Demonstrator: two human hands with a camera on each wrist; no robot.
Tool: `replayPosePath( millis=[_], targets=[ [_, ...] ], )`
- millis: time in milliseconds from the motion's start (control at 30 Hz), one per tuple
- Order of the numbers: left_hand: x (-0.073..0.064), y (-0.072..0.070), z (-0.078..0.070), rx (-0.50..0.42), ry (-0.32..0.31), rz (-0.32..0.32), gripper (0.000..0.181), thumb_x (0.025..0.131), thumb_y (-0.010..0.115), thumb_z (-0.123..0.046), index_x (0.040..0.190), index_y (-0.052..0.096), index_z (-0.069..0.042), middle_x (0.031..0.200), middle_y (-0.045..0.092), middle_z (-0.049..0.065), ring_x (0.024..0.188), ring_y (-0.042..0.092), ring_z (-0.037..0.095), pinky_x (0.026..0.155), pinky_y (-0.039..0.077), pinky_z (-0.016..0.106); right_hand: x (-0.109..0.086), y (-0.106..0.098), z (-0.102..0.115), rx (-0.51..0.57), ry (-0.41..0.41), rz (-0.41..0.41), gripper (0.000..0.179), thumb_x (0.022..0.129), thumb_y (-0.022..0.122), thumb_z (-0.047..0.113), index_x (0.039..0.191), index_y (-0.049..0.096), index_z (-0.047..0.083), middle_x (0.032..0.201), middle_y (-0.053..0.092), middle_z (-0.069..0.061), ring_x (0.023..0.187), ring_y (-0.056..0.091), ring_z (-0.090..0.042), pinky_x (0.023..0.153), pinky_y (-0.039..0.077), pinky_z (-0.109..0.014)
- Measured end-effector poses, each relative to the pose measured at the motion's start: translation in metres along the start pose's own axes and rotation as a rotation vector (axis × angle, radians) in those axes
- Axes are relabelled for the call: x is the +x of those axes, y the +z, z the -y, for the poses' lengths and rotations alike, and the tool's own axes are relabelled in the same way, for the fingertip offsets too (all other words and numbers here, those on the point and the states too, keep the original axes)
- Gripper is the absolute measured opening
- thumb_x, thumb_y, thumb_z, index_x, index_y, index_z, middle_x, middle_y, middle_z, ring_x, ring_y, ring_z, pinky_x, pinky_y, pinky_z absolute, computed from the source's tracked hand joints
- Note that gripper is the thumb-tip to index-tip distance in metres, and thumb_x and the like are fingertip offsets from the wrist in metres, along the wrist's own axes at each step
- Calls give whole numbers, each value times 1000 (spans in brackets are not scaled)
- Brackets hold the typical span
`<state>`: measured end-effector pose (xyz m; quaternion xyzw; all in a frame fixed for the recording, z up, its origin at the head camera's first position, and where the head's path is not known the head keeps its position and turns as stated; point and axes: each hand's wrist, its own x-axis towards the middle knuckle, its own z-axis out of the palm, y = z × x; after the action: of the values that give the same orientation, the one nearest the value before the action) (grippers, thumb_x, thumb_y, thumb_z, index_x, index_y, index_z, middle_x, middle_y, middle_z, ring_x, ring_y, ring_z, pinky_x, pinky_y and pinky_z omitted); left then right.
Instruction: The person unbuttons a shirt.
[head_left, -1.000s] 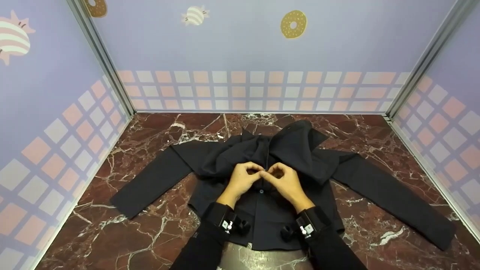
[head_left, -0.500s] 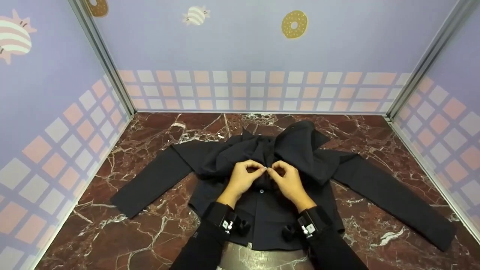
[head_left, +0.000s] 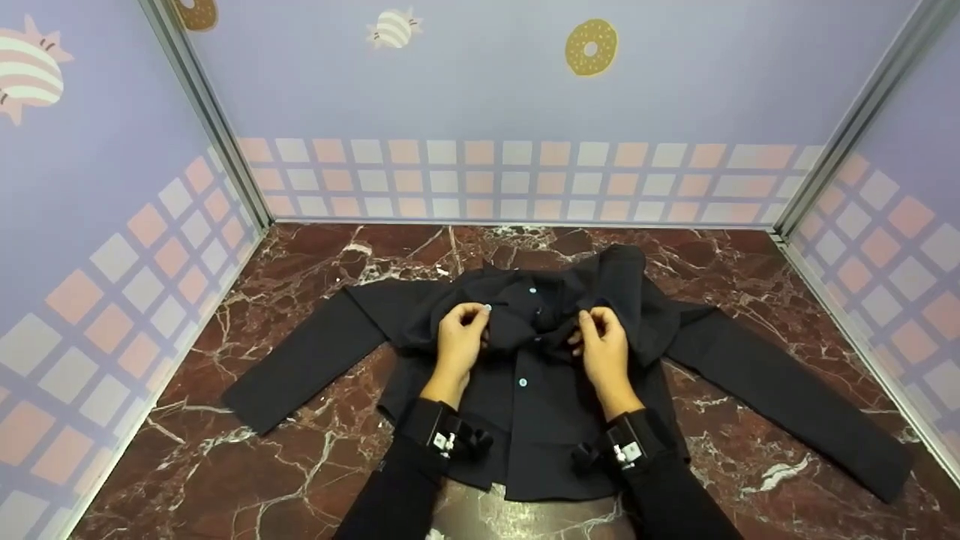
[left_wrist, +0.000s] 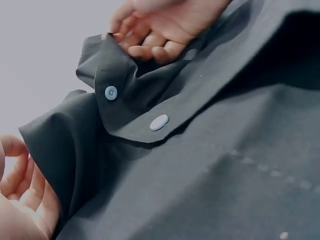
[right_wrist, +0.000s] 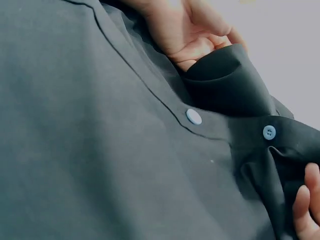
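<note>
A dark long-sleeved button-up shirt (head_left: 555, 427) lies on the table, its upper part bunched and parted between the hands. On the left flap, my left hand (head_left: 459, 341) pinches the front edge beside a pale button (head_left: 487, 307). My right hand (head_left: 604, 349) pinches the opposite front edge with thumb and fingers. Below the parting, a fastened-looking button (head_left: 523, 382) sits on the front. In the left wrist view, two buttons show, a round one (left_wrist: 111, 93) and a tilted one (left_wrist: 159, 122). The right wrist view shows cloth held taut between both hands, with a four-hole button (right_wrist: 269, 132).
Both sleeves, the left one (head_left: 307, 360) and the right one (head_left: 787, 397), spread out over the brown marbled table (head_left: 187, 465). Patterned panels (head_left: 510, 90) wall the table at the back and both sides. Wrist cameras sit on both forearms.
My hands were together at the middle of the placket, fingertips around a button. They have moved apart, left and right, spreading the front edges and uncovering more buttons.
</note>
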<state>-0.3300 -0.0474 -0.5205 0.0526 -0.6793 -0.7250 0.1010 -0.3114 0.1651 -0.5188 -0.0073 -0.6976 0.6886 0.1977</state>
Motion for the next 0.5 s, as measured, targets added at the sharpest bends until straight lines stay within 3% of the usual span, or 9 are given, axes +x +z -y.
replayPosePath(
  millis=[67, 167, 233, 333, 400, 433, 500],
  targets=[
    [0, 0, -1, 9, -3, -26, 13, 101, 67, -14, 102, 70, -2, 92, 63, 7, 64, 56, 13, 55, 49, 23, 4, -1, -10, 22, 22, -47, 14, 107, 57, 10, 97, 56, -1, 82, 59, -15, 61, 62, -13, 50, 51, -23],
    [-2, 1, -7, 10, 25, -50, 10, 100, 69, -13, 102, 69, -4, 90, 61, 5, 62, 54, 13, 52, 48, 23, 4, 0, -9, 78, 35, -86, 14, 107, 56, 9, 96, 54, 1, 81, 57, -10, 60, 62, -12, 51, 52, -22],
    [-5, 3, -14, 15, 103, -73, 10, 97, 73, -12, 98, 67, -4, 85, 58, 3, 63, 53, 10, 55, 46, 21, 4, 1, -7, 142, 30, -76, 13, 106, 56, 7, 95, 53, 1, 79, 57, -10, 59, 62, -13, 51, 54, -23],
    [-9, 5, -27, 66, 300, -59, 16, 91, 80, -11, 90, 67, -4, 76, 54, 1, 63, 50, 10, 57, 43, 22, 4, 3, -3, 262, 20, -26, 13, 106, 56, 5, 94, 53, 1, 74, 58, -10, 56, 64, -15, 51, 56, -26],
    [-12, 7, -36, 166, 412, 55, 18, 89, 83, -13, 82, 68, -4, 72, 57, -1, 65, 52, 11, 62, 43, 23, 4, 3, 0, 330, 14, 17, 13, 106, 57, 5, 94, 53, 0, 74, 61, -11, 57, 66, -17, 52, 57, -28],
    [-15, 7, -41, 246, 448, 147, 18, 89, 84, -14, 79, 70, -6, 71, 59, -2, 64, 53, 11, 61, 44, 24, 3, 4, 1, 354, 9, 34, 14, 106, 57, 5, 94, 53, 0, 74, 62, -11, 57, 67, -17, 53, 57, -28],
    [-21, 10, -49, 458, 468, 341, 20, 89, 84, -20, 75, 73, -11, 69, 64, -6, 60, 57, 10, 60, 48, 26, 3, 3, 4, 383, -1, 54, 15, 106, 57, 6, 94, 53, 0, 74, 64, -11, 59, 69, -18, 54, 57, -28]
  ],
)
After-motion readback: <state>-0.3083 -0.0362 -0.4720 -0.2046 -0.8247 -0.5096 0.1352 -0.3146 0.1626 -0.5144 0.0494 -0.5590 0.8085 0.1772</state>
